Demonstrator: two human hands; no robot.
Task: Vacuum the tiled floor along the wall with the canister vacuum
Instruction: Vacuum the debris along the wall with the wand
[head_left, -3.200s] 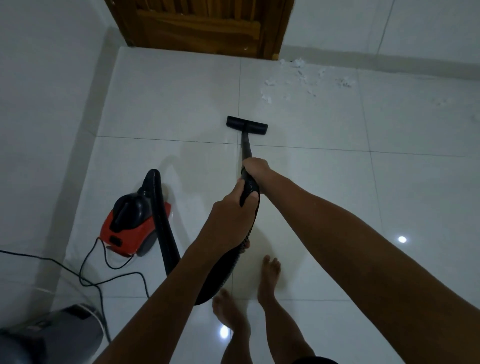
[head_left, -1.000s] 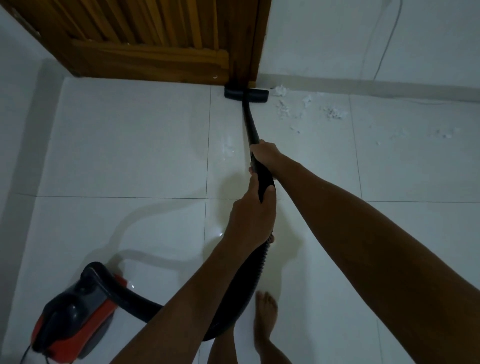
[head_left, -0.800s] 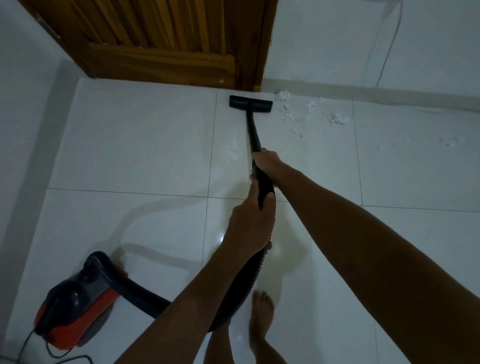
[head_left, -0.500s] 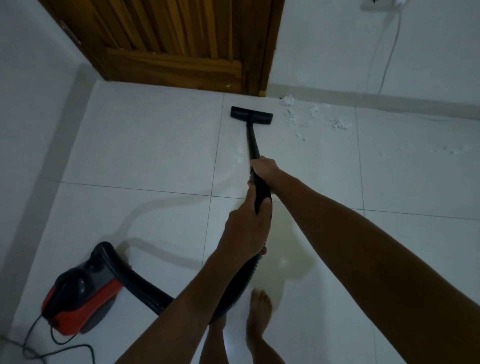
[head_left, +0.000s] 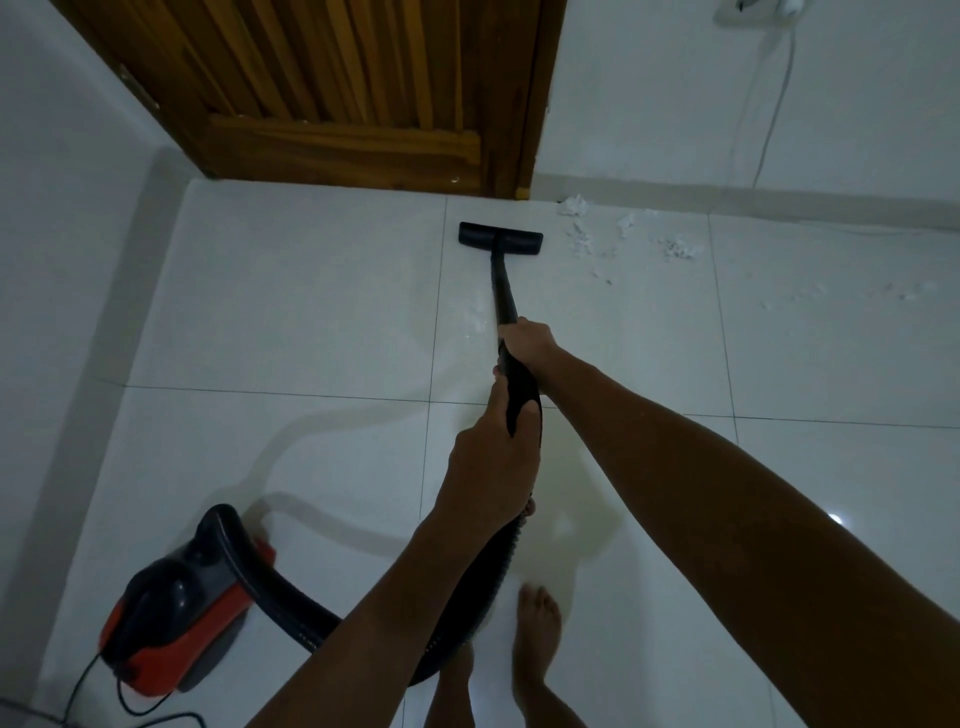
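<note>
Both hands are clamped on the black wand (head_left: 503, 291) of the canister vacuum (head_left: 179, 613): the right hand (head_left: 525, 340) is wrapped round it farther down toward the nozzle, and the left hand (head_left: 493, 462) grips the thicker handle part just behind it, thumb laid along the top. The wand runs forward from the hands to the flat black floor nozzle (head_left: 501, 239), which sits flat on the white tiled floor (head_left: 311, 312), near the wooden door (head_left: 337, 98) and just short of its bottom right corner, not touching it. To the right of the nozzle, close along the base of the white wall (head_left: 675, 93), lie scattered bits of white debris (head_left: 582, 228), with fainter specks farther right of the nozzle. A ribbed black hose (head_left: 291, 608) curves back from the handle, passing under the left forearm, to the red and black canister, which stands on the floor well behind and to the left of the nozzle, near the left wall. A dark power cord (head_left: 93, 691) trails from the canister's rear. The person's bare feet (head_left: 535, 639) stand on the tiles behind the nozzle, just right of the hose. A thin white cable (head_left: 774, 109) hangs down the wall above the debris.
</note>
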